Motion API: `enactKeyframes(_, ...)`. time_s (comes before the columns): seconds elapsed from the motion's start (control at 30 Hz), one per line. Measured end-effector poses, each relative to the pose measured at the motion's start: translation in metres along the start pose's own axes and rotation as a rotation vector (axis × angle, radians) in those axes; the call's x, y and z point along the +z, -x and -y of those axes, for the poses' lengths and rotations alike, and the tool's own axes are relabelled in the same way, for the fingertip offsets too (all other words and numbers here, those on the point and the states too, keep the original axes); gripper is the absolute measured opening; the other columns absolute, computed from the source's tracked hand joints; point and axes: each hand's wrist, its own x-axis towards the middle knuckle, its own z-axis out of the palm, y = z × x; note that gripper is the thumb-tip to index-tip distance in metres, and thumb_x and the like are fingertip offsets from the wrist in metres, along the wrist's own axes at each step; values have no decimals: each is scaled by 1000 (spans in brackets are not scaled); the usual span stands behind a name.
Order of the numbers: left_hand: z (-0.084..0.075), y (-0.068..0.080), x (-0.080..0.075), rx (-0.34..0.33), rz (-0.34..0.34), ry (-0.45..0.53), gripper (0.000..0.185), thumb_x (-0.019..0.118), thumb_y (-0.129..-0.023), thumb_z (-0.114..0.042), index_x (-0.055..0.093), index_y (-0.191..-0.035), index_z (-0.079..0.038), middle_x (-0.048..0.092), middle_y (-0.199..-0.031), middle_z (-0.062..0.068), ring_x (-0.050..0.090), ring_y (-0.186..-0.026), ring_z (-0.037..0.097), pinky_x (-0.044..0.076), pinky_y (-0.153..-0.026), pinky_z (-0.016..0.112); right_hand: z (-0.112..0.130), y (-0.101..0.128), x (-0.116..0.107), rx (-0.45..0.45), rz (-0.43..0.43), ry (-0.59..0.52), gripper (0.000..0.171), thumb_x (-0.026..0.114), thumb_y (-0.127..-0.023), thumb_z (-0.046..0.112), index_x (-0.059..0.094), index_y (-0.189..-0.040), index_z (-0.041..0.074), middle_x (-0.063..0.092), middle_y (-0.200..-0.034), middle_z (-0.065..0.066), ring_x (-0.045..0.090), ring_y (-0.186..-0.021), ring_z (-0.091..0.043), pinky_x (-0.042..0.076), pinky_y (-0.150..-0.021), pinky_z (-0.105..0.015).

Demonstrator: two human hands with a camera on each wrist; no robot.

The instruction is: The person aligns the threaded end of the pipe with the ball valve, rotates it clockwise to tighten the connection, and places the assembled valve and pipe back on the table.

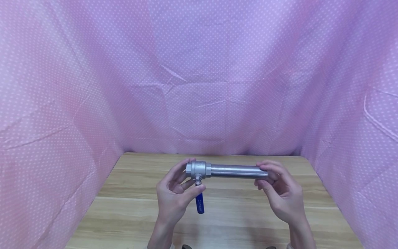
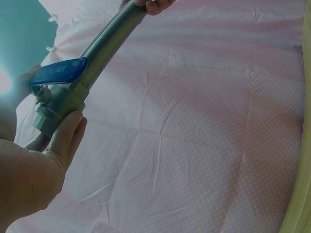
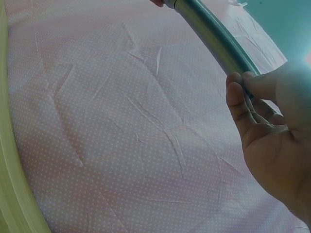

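Between my two hands a silver ball valve (image 1: 199, 169) is held level over the table, joined at its right end to a straight metal pipe (image 1: 236, 171). My left hand (image 1: 172, 197) grips the valve body, fingers behind it and the thumb at the lever. That blue lever handle (image 1: 200, 203) points toward me in the head view; raised lettering on it shows in the left wrist view. At the pipe's free right end, my right hand (image 1: 284, 195) pinches the tube between thumb and fingers. The fingertips (image 3: 235, 93) lie against the pipe in the right wrist view.
Below the hands lies a wood-grain table (image 1: 130, 221). Pink cloth with white dots (image 1: 199, 103) hangs as a wall behind it and along both sides. Two small dark objects (image 1: 186, 246) peek in at the bottom edge of the head view.
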Motion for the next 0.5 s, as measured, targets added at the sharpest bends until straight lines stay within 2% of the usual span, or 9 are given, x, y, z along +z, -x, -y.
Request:
enactKeyframes(0.3, -1, 2, 1, -3, 5, -2, 78, 86, -78, 23, 58, -150, 14, 76, -149, 5, 78, -132, 21, 71, -107, 43, 2, 3, 0, 16, -10, 46, 42, 61, -89, -38, 50, -129, -37, 70, -140, -24, 78, -100, -16, 69, -79, -22)
enactKeyframes(0.4, -1, 2, 1, -5, 5, 1, 77, 86, -78, 23, 58, -150, 14, 75, -150, 8, 78, -133, 21, 71, -107, 42, 2, 5, 0, 26, -24, 93, 37, 62, -93, -33, 52, -129, -36, 74, -131, -17, 76, -94, -14, 68, -78, -20)
enactKeyframes(0.5, -1, 3, 1, 1, 12, 5, 78, 85, -78, 23, 57, -150, 15, 75, -150, 10, 78, -133, 21, 71, -107, 43, 3, 6, -1, 35, -44, 156, 31, 63, -98, -27, 55, -127, -34, 77, -112, -10, 73, -87, -12, 65, -74, -18)
